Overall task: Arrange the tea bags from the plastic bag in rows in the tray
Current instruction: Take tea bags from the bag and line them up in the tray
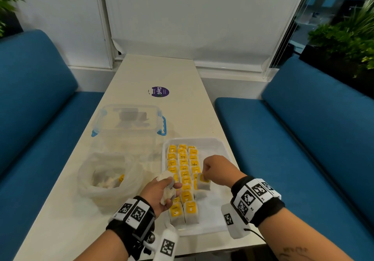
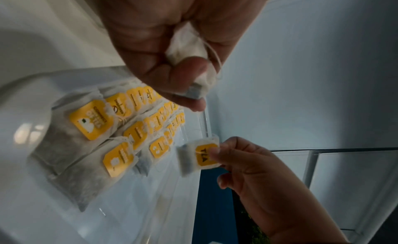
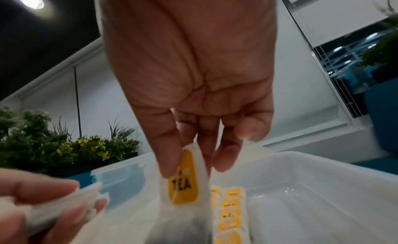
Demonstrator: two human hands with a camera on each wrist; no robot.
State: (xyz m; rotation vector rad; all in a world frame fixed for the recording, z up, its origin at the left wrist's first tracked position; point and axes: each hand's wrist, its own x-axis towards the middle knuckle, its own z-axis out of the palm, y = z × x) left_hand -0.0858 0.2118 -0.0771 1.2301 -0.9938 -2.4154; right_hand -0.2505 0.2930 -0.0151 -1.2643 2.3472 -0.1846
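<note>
Hanging from the right hand (image 1: 212, 169) in the head view, one tea bag (image 1: 203, 182) dangles over the tray (image 1: 219, 145), just right of the third row of yellow-tagged bags (image 1: 185, 171), its long axis running down toward the tray floor. The left hand (image 1: 164, 192) sits at the tray's left edge, fingers curled round a small bunch of spare bags (image 1: 167, 186); the plastic bag (image 1: 107, 177) lies further left on the table (image 1: 141, 74). My guess is that the right hand, being the nearer, does the placing.

From the left wrist, curled fingers (image 2: 185, 74) clamp the crumpled bunch, while the other hand pinches a tag reading TEA (image 2: 204, 154) just beyond the laid rows.

From the right wrist, thumb and forefinger (image 3: 165, 155) pinch the top of the bag, the other fingers loosely bent beside it. The pouch hangs straight below them, with the tray's rows lying behind and below.
</note>
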